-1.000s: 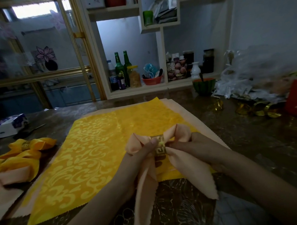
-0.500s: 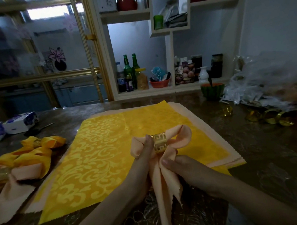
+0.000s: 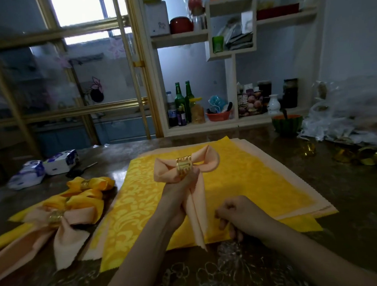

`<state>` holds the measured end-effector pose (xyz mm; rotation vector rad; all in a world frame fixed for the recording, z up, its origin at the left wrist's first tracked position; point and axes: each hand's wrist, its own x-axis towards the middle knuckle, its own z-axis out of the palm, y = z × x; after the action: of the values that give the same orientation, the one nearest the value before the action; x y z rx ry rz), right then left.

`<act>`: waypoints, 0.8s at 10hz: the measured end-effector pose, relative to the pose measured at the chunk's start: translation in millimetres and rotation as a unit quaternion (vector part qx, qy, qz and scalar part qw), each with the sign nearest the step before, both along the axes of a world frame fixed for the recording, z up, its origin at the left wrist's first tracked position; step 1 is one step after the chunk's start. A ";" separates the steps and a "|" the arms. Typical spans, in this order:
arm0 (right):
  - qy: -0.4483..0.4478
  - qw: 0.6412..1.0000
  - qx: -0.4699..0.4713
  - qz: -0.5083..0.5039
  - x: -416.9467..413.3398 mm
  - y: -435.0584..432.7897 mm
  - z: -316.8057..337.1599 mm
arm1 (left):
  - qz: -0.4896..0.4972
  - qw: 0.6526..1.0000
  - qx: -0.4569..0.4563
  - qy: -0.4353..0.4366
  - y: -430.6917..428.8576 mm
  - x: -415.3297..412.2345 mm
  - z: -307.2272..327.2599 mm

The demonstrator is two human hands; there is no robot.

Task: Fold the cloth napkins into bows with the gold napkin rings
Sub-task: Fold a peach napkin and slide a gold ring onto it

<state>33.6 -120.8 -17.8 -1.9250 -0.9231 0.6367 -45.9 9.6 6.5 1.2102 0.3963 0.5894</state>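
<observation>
**Peach bow held up in the left hand**

The peach napkin point(image 3: 199, 206) is drawn through a gold napkin ring point(image 3: 184, 167) and has the form of a bow. One loop stands out on each side of the ring, and two long tails hang down from it. The left hand point(image 3: 180, 192) grips the gathered cloth just under the ring and holds the bow upright above the table. The right hand point(image 3: 239, 213) is low, just to the right of the hanging tails and apart from them. Its fingers are curled in, and nothing shows inside them.

Under both hands lies a flat yellow patterned napkin point(image 3: 238, 179). It rests on a stack of peach napkins point(image 3: 309, 207), whose edges show past it on the far side and on the right.

To the left of the left hand lie two ready bows, each with its own ring: a yellow bow point(image 3: 93, 186) farther away and a peach bow point(image 3: 66, 230) nearer. Beyond them, far to the left, are two tissue packs point(image 3: 60, 162).

Well to the right of the right hand, spare gold rings point(image 3: 367, 158) lie on the dark table point(image 3: 356, 201). Behind them are crumpled plastic bags point(image 3: 342, 116) and a green bowl point(image 3: 287, 123).
</observation>
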 end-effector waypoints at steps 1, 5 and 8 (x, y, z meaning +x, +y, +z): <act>0.036 0.998 0.040 -0.027 -12.0 9.0 2.4 | -0.017 0.999 -0.003 0.033 7.2 -7.2 1.8; 0.004 0.991 -0.001 0.135 -75.0 41.0 6.5 | 0.111 0.977 0.065 0.168 112.2 -147.2 -18.8; -0.026 0.973 0.052 0.224 -146.4 120.4 -4.6 | 0.232 0.909 0.180 0.296 164.4 -254.1 -31.4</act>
<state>-112.8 -0.4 -22.4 -1.6551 -1.4155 0.7817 -299.9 174.0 -25.0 1.6641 1.1536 0.7125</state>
